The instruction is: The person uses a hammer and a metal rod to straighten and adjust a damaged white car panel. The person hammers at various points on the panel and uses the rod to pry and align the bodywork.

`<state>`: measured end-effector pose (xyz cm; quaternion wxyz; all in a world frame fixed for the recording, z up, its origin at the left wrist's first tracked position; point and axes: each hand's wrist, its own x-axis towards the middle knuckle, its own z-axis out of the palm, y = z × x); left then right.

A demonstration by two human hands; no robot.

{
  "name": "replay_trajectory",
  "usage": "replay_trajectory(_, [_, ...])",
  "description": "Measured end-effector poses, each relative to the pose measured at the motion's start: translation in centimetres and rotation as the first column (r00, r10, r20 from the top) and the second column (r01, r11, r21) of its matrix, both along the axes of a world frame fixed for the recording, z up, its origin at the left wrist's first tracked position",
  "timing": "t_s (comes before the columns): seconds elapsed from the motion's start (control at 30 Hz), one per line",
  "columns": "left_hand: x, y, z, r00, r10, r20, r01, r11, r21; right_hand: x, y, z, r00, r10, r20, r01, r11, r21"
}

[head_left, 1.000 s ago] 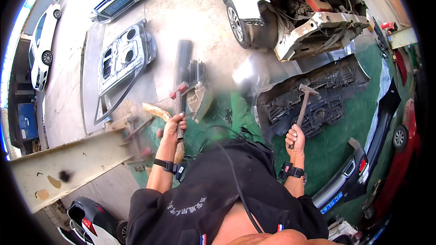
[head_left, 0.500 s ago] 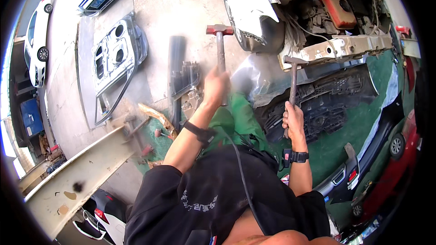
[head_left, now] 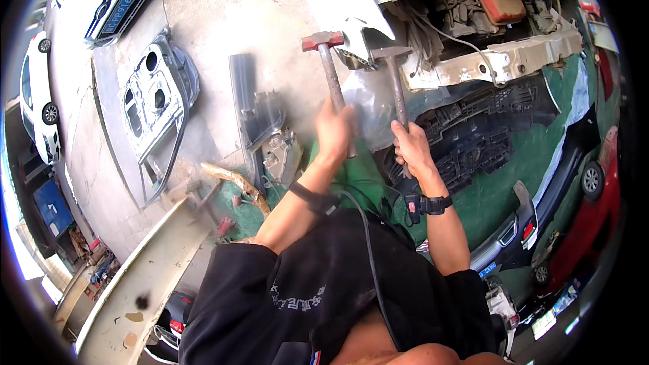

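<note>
My left hand (head_left: 335,130), a little blurred, is closed around the handle of a red-headed hammer (head_left: 330,73). That hammer stands head up, its head in front of the pale concrete. Just to the right, my right hand (head_left: 414,147) grips a second hammer (head_left: 397,88), which has a grey, narrow head tapering to one side. Its head overlaps the lower end of a white car panel (head_left: 338,0) in the view; I cannot tell whether they touch. The two hammers are close but apart. Dark bands are strapped round both wrists.
A stripped car front with a cream crossbeam (head_left: 500,61) stands at the upper right. Below it, a black plastic bumper part (head_left: 473,135) lies on green flooring. A door shell (head_left: 155,88), a curved wooden piece (head_left: 233,179) and a long cream beam (head_left: 135,277) are on the left.
My right hand has carried its hammer left and up, closer to the red-headed one. My left hand has shifted slightly right, its hammer now tilting left. The whole view has turned a little.
</note>
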<state>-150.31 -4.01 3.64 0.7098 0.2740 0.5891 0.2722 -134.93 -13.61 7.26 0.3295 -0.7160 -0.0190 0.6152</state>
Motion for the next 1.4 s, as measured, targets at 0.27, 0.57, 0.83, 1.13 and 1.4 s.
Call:
replay_trajectory(0.27, [-0.4, 1.2, 1.6, 0.996, -0.059, 0.062, 0.065, 0.993, -0.096, 0.1, 0.1, -0.3, 1.0, -0.028, 0.0, 0.028, 0.999, -0.017])
replay_trajectory(0.57, [-1.7, 2.8, 2.2, 0.977, -0.073, 0.2, 0.114, 0.972, -0.203, 1.5, 0.3, -1.6, 0.998, 0.026, -0.056, -0.025, 0.999, 0.023])
replay_trajectory(0.83, [-1.1, 3.2, 2.7, 0.953, 0.052, 0.299, 0.047, 0.948, -0.314, 3.5, 0.2, -2.2, 0.988, 0.145, -0.061, -0.143, 0.989, 0.036])
replay_trajectory(1.13, [0.9, 3.3, 3.7, 0.966, 0.102, 0.236, -0.006, 0.927, -0.375, 6.4, 0.9, -2.3, 0.977, 0.157, -0.144, -0.15, 0.987, 0.057])
replay_trajectory(1.4, [0.5, 1.8, 2.3, 0.98, -0.099, -0.172, 0.078, 0.99, -0.121, 8.1, 3.3, -1.5, 0.955, 0.077, -0.285, -0.058, 0.996, 0.073])
